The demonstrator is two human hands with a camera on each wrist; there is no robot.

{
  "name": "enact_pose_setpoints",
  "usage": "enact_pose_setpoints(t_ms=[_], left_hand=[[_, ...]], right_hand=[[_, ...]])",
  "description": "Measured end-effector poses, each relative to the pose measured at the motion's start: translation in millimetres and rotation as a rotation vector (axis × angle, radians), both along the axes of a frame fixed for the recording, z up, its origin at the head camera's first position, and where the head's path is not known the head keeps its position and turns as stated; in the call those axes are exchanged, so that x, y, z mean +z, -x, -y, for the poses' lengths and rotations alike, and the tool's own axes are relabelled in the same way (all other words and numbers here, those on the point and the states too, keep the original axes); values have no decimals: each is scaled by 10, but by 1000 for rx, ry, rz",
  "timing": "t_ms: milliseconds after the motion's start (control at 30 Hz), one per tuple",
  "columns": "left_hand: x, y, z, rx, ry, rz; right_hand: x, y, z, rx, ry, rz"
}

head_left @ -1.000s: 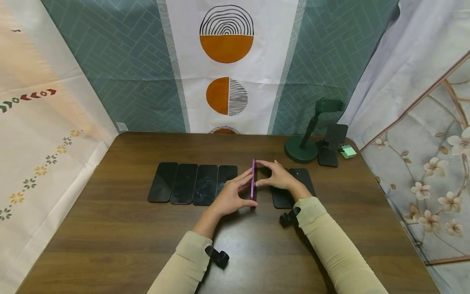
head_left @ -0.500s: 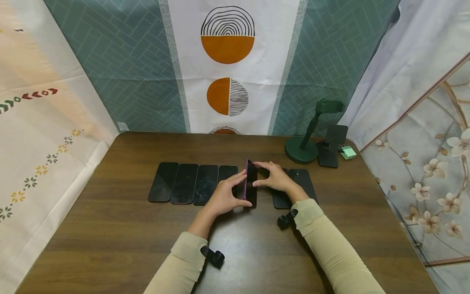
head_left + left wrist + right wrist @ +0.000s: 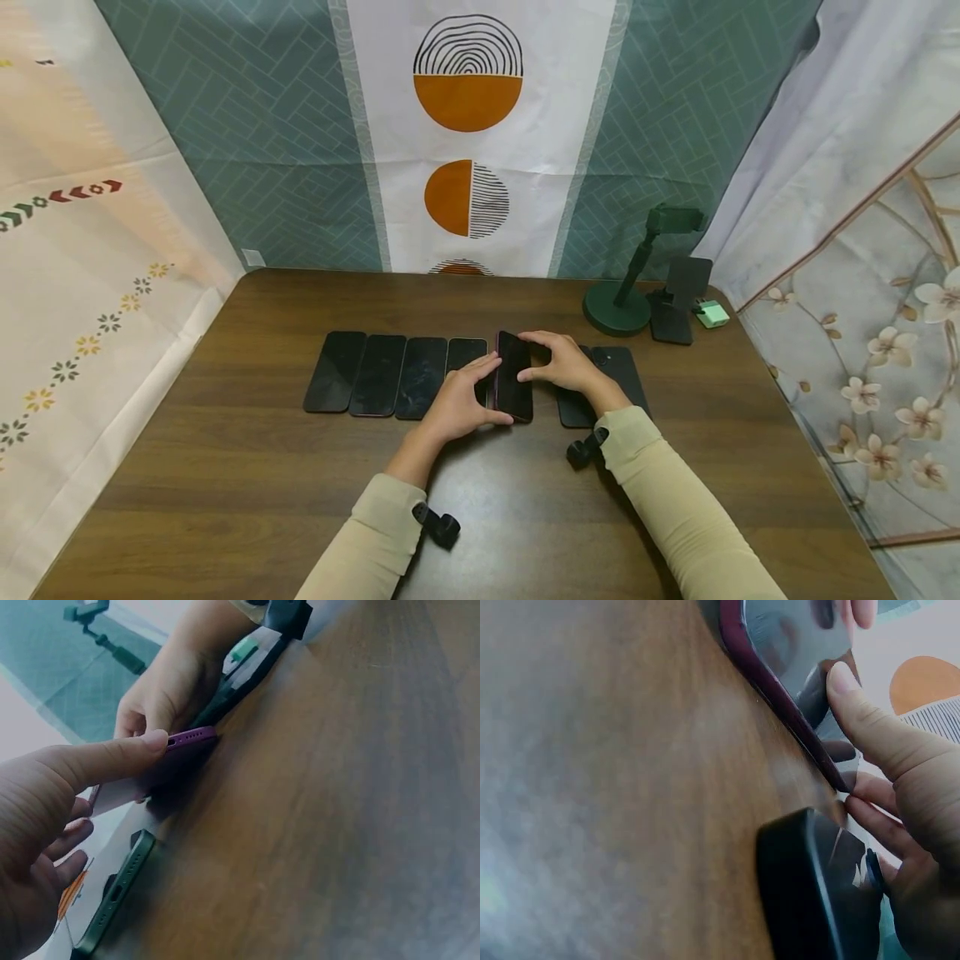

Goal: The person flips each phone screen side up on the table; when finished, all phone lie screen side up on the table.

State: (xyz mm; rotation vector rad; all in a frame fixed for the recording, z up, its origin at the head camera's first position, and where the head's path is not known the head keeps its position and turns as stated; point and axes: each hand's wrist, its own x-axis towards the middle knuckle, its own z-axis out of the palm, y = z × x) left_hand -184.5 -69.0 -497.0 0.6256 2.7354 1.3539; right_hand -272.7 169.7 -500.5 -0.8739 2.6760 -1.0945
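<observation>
So the purple-edged phone (image 3: pixel 513 379) has gone from standing up on its long edge to tipping right over. A second ago it's basically a skinny purple strip in the head view, half a second ago it's leaning with a slice of dark screen showing, and now most of that screen faces up. Its left edge has come in too, just beside the nearest phone (image 3: pixel 467 353) of the left-hand row. Left hand (image 3: pixel 459 402) has slid left with it, right hand (image 3: pixel 562 364) only slightly.
</observation>
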Motion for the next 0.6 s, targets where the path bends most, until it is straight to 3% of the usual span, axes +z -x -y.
enact_pose_setpoints(t_ms=[400, 600], left_hand=[[-73, -4, -50, 45, 80, 14], [-63, -2, -26, 33, 47, 39]], right_hand=[[-3, -12, 4, -8, -21, -7], [-14, -15, 30, -11, -22, -12]])
